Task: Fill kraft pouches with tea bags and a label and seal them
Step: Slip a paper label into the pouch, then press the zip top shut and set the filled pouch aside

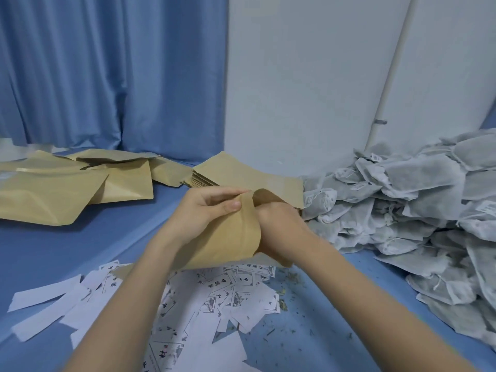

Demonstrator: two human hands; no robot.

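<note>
Far left of the frame, a loose heap of filled kraft pouches (61,189) lies flat on the blue table (53,251), some overlapping, in front of a blue curtain (107,76). Below them, at the lower left and running toward the centre, white printed labels (209,299) and blank paper strips (45,294) are scattered over the tabletop.

In the middle, the person holds one kraft pouch (228,237) up off the table, above the labels. The left hand (206,208) pinches the near lip of its open mouth, thumb pressed against the paper and fingers curled behind it, pulling that edge back. The right hand (279,229) is pushed into the mouth of the pouch; its fingers are hidden inside, so I cannot tell whether they are closed on anything. The pouch wall curls over the back of that hand.

Just behind the hands sits a neat stack of empty pouches (241,170), its corner pointing toward the upper centre, against the white wall (295,89).

To the right, a big pile of grey-white tea bags (416,205) with strings and small tags fills the right edge of the frame, spilling down toward the lower right. Bits of loose tea (290,296) are sprinkled on the blue surface between the labels and that pile.
</note>
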